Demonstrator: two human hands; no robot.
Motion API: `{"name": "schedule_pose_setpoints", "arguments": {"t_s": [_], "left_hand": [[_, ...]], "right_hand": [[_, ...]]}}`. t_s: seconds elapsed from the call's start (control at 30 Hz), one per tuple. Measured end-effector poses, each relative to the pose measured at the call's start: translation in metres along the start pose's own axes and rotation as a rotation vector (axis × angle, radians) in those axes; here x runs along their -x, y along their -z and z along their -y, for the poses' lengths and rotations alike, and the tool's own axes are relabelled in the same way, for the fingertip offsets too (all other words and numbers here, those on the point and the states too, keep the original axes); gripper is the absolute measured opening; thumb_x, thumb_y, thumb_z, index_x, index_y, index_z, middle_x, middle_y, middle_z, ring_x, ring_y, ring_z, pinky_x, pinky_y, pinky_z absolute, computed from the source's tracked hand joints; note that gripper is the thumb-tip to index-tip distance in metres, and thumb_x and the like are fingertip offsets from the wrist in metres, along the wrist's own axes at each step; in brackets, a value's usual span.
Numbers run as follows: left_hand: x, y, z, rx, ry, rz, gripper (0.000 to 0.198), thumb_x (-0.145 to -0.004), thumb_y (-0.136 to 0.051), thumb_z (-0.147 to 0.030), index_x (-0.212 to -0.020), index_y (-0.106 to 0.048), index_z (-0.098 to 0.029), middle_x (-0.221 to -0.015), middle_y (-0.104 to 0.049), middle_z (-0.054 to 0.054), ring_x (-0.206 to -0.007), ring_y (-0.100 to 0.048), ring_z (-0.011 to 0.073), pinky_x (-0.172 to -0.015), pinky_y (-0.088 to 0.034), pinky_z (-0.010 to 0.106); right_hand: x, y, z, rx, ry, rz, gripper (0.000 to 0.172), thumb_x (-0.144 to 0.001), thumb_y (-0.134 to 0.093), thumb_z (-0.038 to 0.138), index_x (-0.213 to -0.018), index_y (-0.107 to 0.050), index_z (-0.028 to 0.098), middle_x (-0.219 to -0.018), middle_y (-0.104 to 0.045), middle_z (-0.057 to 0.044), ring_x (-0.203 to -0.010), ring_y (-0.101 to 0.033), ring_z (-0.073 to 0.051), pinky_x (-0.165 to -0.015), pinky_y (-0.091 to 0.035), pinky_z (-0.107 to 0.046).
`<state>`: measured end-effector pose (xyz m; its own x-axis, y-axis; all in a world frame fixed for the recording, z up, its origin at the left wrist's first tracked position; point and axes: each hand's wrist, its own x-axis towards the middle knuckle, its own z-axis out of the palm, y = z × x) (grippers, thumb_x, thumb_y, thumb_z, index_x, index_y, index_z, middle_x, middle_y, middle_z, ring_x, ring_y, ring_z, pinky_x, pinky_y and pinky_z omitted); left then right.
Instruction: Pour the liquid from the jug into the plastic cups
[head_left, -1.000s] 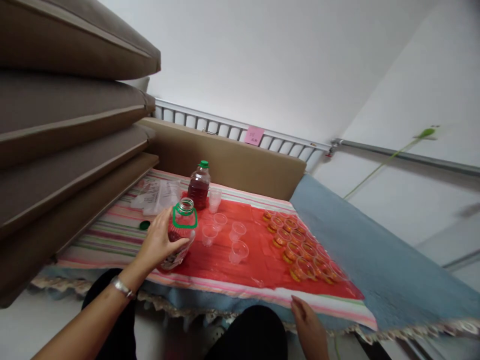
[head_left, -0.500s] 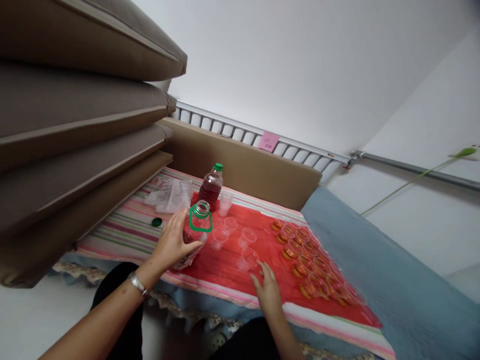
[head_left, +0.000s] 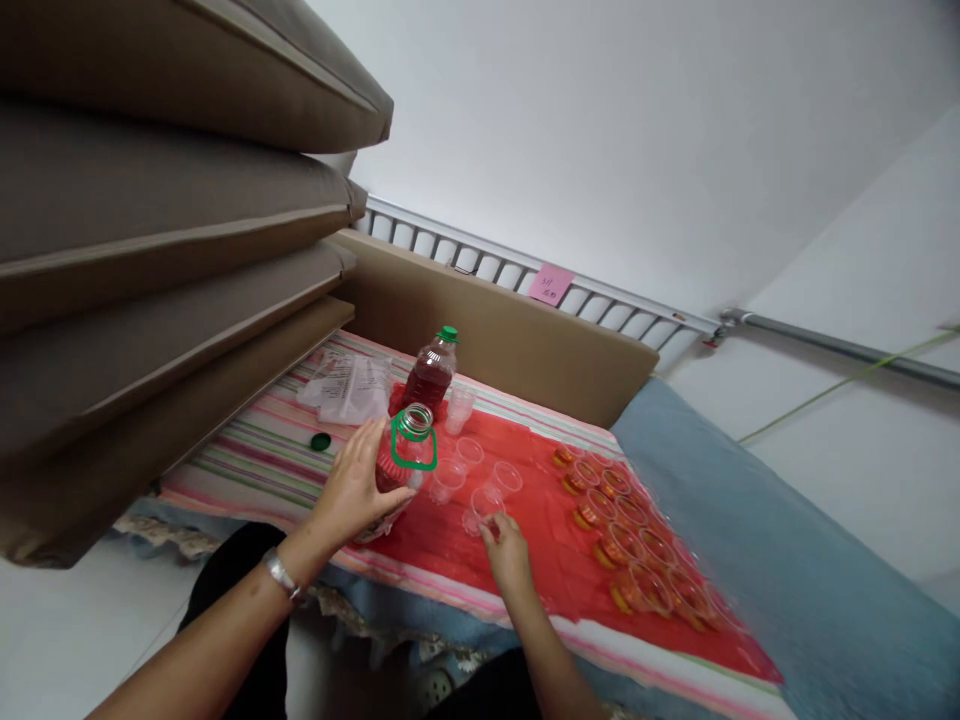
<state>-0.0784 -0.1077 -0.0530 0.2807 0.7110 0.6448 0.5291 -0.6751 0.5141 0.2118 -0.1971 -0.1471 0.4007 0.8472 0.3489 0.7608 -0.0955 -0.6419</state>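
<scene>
My left hand (head_left: pixel 352 490) wraps round an uncapped clear bottle (head_left: pixel 416 420) with a green handle ring at its neck. It stands upright or nearly so, with red liquid partly visible behind my fingers. With thumb and fingers, my right hand (head_left: pixel 507 550) pinches the near rim of a clear plastic cup (head_left: pixel 486 503) on the red sheet (head_left: pixel 544 525). More clear cups (head_left: pixel 448 476) stand just beyond it, close to the bottle. A loose green cap (head_left: pixel 320 441) lies to the left of my left hand.
Behind stand a capped bottle of red liquid (head_left: pixel 429 383) and a stack of cups (head_left: pixel 459 410). A plastic bag (head_left: pixel 352 390) lies at left. Several cups of amber drink (head_left: pixel 621 543) fill the right side. Stacked cushions (head_left: pixel 187 190) overhang the left; a brown board (head_left: pixel 495 325) closes the back.
My right hand has moved left and closed on the rim of the nearest cup, which has shifted left towards the bottle. My left hand stays on the bottle. The view has shifted slightly.
</scene>
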Motion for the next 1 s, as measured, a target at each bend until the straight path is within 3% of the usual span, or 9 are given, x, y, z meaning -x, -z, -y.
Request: {"name": "schedule_pose_setpoints", "arguments": {"t_s": [0.2,0.33,0.4,0.57,0.83,1.0], "left_hand": [[0.001,0.0,0.001,0.009,-0.006,-0.002,0.095,-0.072,-0.072,-0.044,-0.148,-0.019,-0.024,-0.148,-0.04,0.017,-0.137,-0.038,0.0345,-0.11,-0.034,0.056],[0.001,0.0,0.0,0.003,-0.005,0.002,0.096,-0.071,-0.073,-0.044,-0.148,-0.018,-0.025,-0.148,-0.04,0.017,-0.137,-0.039,0.0345,-0.11,-0.035,0.056],[0.0,-0.001,0.0,-0.006,-0.007,0.004,0.096,-0.071,-0.073,-0.044,-0.147,-0.019,-0.024,-0.147,-0.041,0.017,-0.136,-0.039,0.0347,-0.11,-0.035,0.056],[0.001,-0.002,0.002,-0.042,-0.009,0.006,0.095,-0.072,-0.073,-0.045,-0.147,-0.019,-0.024,-0.147,-0.041,0.018,-0.136,-0.039,0.0359,-0.11,-0.035,0.056],[0.001,-0.002,-0.001,-0.047,0.007,0.019,0.096,-0.071,-0.074,-0.044,-0.148,-0.019,-0.026,-0.147,-0.041,0.016,-0.136,-0.039,0.0345,-0.11,-0.035,0.055],[0.0,0.0,-0.002,-0.031,0.019,0.038,0.094,-0.071,-0.074,-0.045,-0.147,-0.022,-0.026,-0.146,-0.042,0.015,-0.136,-0.038,0.035,-0.11,-0.035,0.056]], "right_hand": [[-0.004,0.016,0.0,-0.005,-0.021,-0.001,0.042,-0.08,-0.053,0.048,-0.104,-0.066,0.017,-0.109,-0.069,-0.015,-0.101,-0.065,-0.029,-0.093,-0.048,-0.043],[-0.018,0.034,-0.014,-0.107,-0.201,-0.049,0.047,-0.076,-0.053,0.052,-0.103,-0.066,0.016,-0.113,-0.067,-0.016,-0.109,-0.062,-0.03,-0.099,-0.045,-0.044],[-0.03,0.038,-0.025,-0.156,-0.306,-0.07,0.047,-0.076,-0.051,0.054,-0.102,-0.065,0.018,-0.111,-0.068,-0.015,-0.106,-0.064,-0.029,-0.094,-0.049,-0.042],[-0.059,0.027,-0.048,-0.299,-0.478,-0.074,0.051,-0.083,-0.037,0.061,-0.103,-0.06,0.02,-0.094,-0.069,-0.009,-0.079,-0.072,-0.022,-0.062,-0.058,-0.031],[-0.093,-0.004,-0.054,-0.413,-0.554,-0.053,0.051,-0.086,-0.035,0.06,-0.107,-0.058,0.019,-0.098,-0.067,-0.01,-0.079,-0.074,-0.021,-0.062,-0.058,-0.029],[-0.089,-0.001,-0.056,-0.325,-0.463,-0.108,0.056,-0.083,-0.033,0.059,-0.104,-0.06,0.015,-0.096,-0.07,-0.015,-0.074,-0.073,-0.023,-0.059,-0.058,-0.033]]}}
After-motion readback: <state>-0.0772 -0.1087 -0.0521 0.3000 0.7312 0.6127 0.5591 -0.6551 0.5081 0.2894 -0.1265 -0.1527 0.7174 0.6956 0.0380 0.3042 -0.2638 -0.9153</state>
